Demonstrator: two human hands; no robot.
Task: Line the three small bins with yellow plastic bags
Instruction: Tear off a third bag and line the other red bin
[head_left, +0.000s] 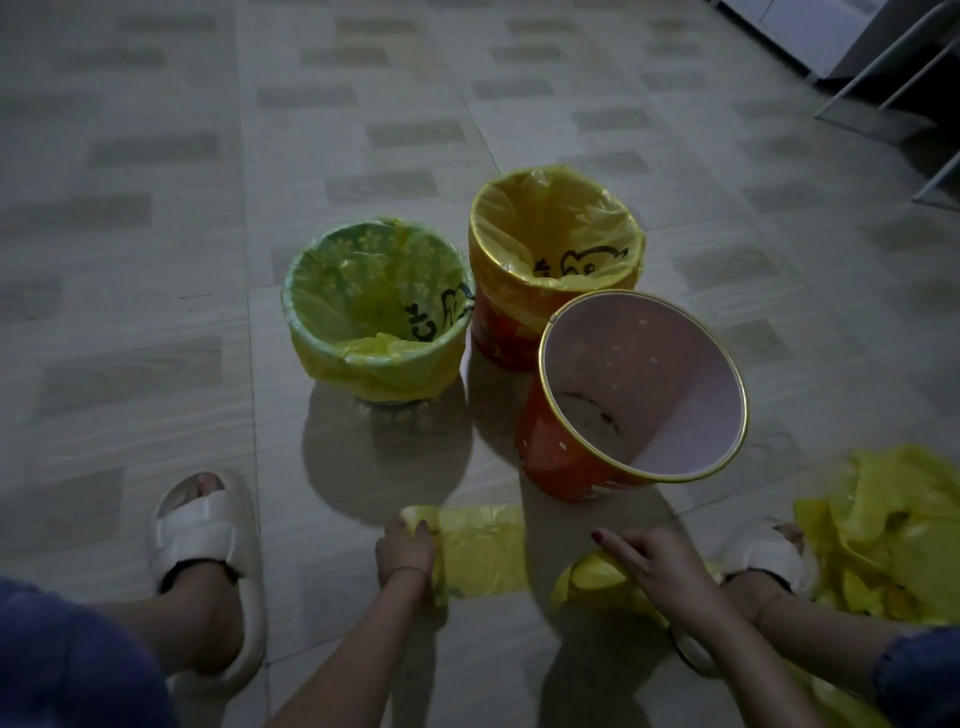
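Two of the three small round bins are already being shown lined: the red bin with the yellow bag folded over its rim (556, 228) and, just beside it, the green bin wrapped in a yellow bag (376, 312); the unlined red bin with the pink inside and gold rim (641, 384) is being left tilted towards the person, probably to ease bagging. A flat yellow plastic bag (480, 551) is being stretched on the pale tiled floor (156, 208), likely for tearing or opening: its near end is being gripped by the curled left hand (405, 545), while a bunched yellow roll (592, 577) is being pinned under the right hand (654, 561), fingers loosely bent over it. A crumpled yellow plastic heap (883, 530) and two white slippers (205, 525) are crowding the working space
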